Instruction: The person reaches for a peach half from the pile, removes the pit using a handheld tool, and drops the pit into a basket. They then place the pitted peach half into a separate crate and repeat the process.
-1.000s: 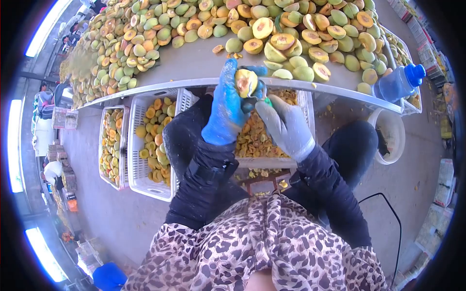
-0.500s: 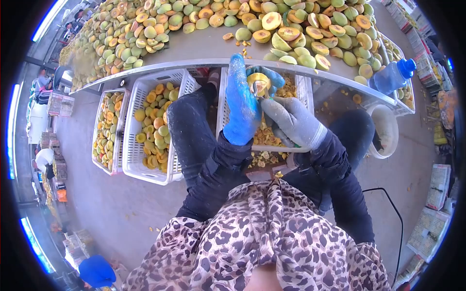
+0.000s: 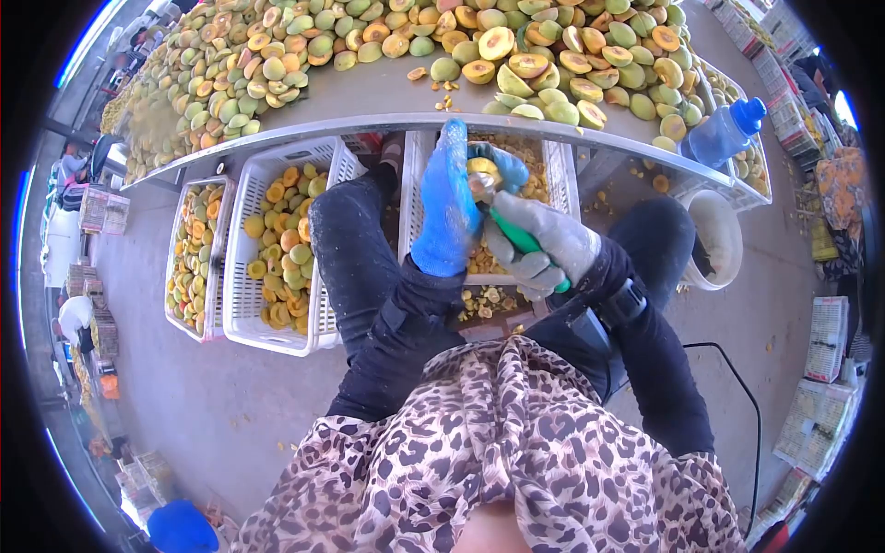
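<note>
My left hand (image 3: 447, 212), in a blue coated glove, is closed around a cut peach half (image 3: 484, 170) above a white crate. The cut side faces my right hand. In a grey glove, my right hand (image 3: 544, 235) grips a green-handled pitting tool (image 3: 516, 230). Its metal end (image 3: 482, 187) meets the fruit; its exact shape is partly hidden by my fingers. Below both hands, the white crate (image 3: 412, 198) contains yellowish fruit scraps and pits.
Many peach halves (image 3: 516, 64) are heaped on the metal-edged table (image 3: 369, 122). Two white crates of fruit, one nearer (image 3: 277, 336) and one farther left (image 3: 217, 323), stand on the floor. To the right are a blue water bottle (image 3: 719, 134), a white bucket (image 3: 719, 217) and a black cable (image 3: 751, 401).
My right hand has turned, so the green handle now shows in its grip. Both hands sit slightly lower, still at the peach half. The whole view has shifted a little.
</note>
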`<state>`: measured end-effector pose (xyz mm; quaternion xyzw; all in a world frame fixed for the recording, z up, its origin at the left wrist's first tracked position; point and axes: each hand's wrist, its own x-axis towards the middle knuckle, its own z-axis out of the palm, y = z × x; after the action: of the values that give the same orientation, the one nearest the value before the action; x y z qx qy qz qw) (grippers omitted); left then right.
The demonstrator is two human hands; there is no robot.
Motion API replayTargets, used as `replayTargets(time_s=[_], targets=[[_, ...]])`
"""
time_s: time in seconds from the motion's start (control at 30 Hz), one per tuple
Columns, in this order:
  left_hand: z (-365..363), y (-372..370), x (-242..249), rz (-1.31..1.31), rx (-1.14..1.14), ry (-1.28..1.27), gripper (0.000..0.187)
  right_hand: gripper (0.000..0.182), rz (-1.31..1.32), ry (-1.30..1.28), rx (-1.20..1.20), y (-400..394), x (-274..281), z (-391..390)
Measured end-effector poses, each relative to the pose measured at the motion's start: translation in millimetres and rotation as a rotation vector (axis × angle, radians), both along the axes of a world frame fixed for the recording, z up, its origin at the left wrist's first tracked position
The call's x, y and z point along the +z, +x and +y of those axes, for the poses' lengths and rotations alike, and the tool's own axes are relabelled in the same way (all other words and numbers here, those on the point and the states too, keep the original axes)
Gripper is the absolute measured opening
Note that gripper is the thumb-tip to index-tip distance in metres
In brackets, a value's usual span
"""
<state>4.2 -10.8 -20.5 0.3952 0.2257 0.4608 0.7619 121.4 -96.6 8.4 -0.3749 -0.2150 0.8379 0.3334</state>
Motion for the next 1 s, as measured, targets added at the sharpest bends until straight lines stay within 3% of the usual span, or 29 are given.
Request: replayTargets(time_s=[0.03,0.1,0.2,0.23,0.27,0.3,0.33,0.4,0.43,0.47,0.53,0.6,0.67,0.7,0.73,0.77,0.8,0.83,0.87,0.93,0.97,1.0], targets=[[3,3,-8,0.037,0.016,-0.208,0.047,0.049,-0.001,0.001,0.001,-1,-12,0],[2,4,-10,0.029,0.001,-0.225,0.045,0.053,0.603,0.024,-0.055,-2,-44,3],[12,2,-23,0.061,-0.004,-0.337,0.042,0.055,0.75,0.01,-0.102,-7,-60,6],[29,-6,-42,-0.194,-0.19,-0.544,0.043,0.055,0.755,0.009,-0.1,-7,-52,4],[47,-15,-61,-0.453,-0.375,-0.746,0.044,0.053,0.382,0.087,-0.082,-7,-36,1],[70,-28,-78,-0.441,-0.496,-0.675,0.048,0.052,0.009,0.159,-0.058,-7,-29,0],[79,-31,-66,-0.434,-0.406,-0.645,0.048,0.052,0.014,0.157,-0.054,-8,-33,2],[85,-34,-51,-0.05,-0.011,-0.336,0.052,0.053,-0.197,0.061,-0.352,-8,-49,13],[80,-29,-37,0.026,0.112,-0.206,0.057,0.05,-0.544,0.171,-0.369,-8,-55,19],[76,-28,-33,0.031,0.122,-0.204,0.057,0.05,-0.537,0.174,-0.362,-11,-50,23],[69,-21,-29,0.077,0.128,-0.028,0.051,0.045,-0.585,0.417,-0.388,-20,-31,31],[62,-14,-22,0.127,0.213,0.049,0.051,0.04,-0.692,0.436,-0.377,-23,-34,40],[56,-24,-1,0.24,0.314,0.229,0.051,0.034,-1.352,0.975,-0.274,-23,-63,50],[51,-29,15,0.214,0.496,0.045,0.05,0.031,-1.377,0.934,-0.184,-18,-66,45],[69,-62,0,0.449,0.578,0.17,0.047,0.031,-1.377,0.946,-0.187,-12,-75,37],[57,-74,28,0.466,0.64,0.231,0.045,0.032,-1.347,0.848,-0.152,-3,-88,30],[67,-106,12,0.67,0.747,0.369,0.036,0.034,-1.312,0.745,-0.115,5,-101,22],[89,-155,-16,1.398,0.856,0.939,0.024,0.034,-1.306,0.749,-0.121,12,-111,16],[98,-170,-31,1.4,0.854,0.952,0.024,0.035,-1.307,0.618,-0.127,18,-121,11],[108,-187,-46,1.943,0.668,1.324,0.023,0.036,-1.293,0.494,-0.121,18,-133,8],[108,-159,-37,1.702,0.727,1.219,0.024,0.036,-1.273,0.442,-0.101,16,-137,10],[117,-132,-32,1.554,0.632,1.175,0.027,0.037,-1.255,0.386,-0.08,15,-141,12]])
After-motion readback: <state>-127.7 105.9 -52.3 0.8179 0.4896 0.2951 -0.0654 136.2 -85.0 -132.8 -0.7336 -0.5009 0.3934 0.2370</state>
